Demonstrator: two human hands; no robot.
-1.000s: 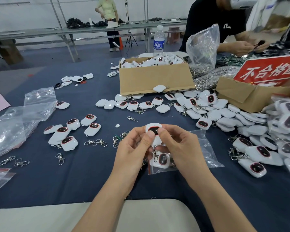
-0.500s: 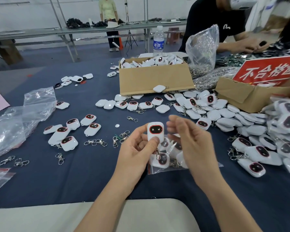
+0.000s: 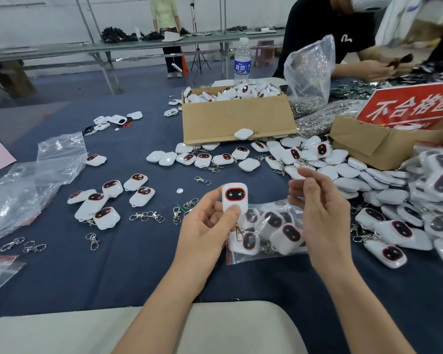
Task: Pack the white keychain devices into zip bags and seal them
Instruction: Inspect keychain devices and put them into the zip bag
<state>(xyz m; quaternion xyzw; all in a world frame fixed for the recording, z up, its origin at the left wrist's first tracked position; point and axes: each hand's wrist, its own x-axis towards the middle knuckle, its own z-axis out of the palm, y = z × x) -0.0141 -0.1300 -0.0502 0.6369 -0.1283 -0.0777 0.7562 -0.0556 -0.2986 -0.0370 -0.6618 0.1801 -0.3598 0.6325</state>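
One view only, head camera. Left hand (image 3: 205, 226) grips a white keychain device (image 3: 234, 198) upright, dark face toward the camera. Thumb is pressed on its lower front, fingers behind. Metal clasp (image 3: 238, 229) dangles under it. Right hand (image 3: 320, 208) is raised just beside, palm turned inward, fingers loosely bent, holding nothing. Zip bag (image 3: 237, 259) lies flat on the desk (image 3: 138, 264), below and between both hands, several devices already inside. Which edge is the mouth, can't tell. Held device sits over the bag's left part, long axis vertical; bag runs left-right. Left hand is nearer the bag's near-left corner. Likely next: right hand opens the bag, left lowers the device in. Loose devices (image 3: 394, 200) are heaped to the right.
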